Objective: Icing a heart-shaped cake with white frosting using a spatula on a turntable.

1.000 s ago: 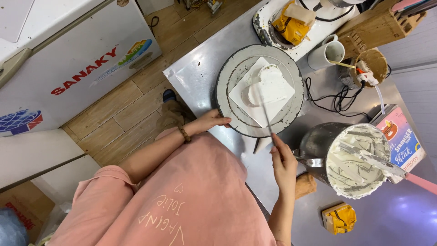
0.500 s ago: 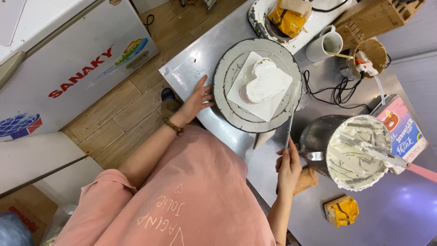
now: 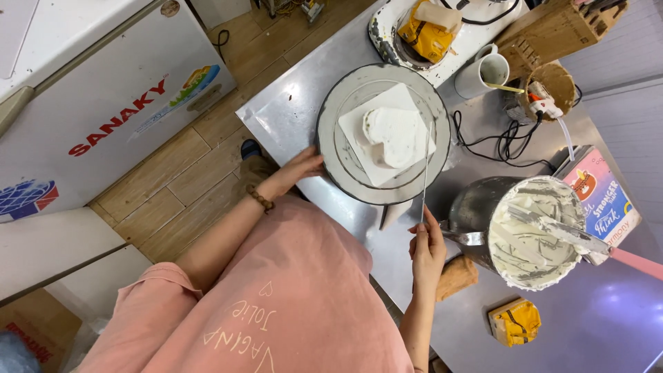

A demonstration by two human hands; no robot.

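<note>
The right hand (image 3: 427,252) is pinching a thin long spatula (image 3: 425,173) beside the round turntable (image 3: 331,148). The left hand (image 3: 302,168) is gripping the turntable's rim. A white, heart-shaped cake (image 3: 394,136) is sitting in its middle, smooth with frosting.

Warm wooden plank floor (image 3: 207,159) runs from the near left toward the far middle. A white chest freezer (image 3: 90,83) with a coloured sticker stands at the far left. The steel surface (image 3: 608,324) fills the right, shining under overhead light. A pale panelled wall (image 3: 621,76) rises far right.
</note>
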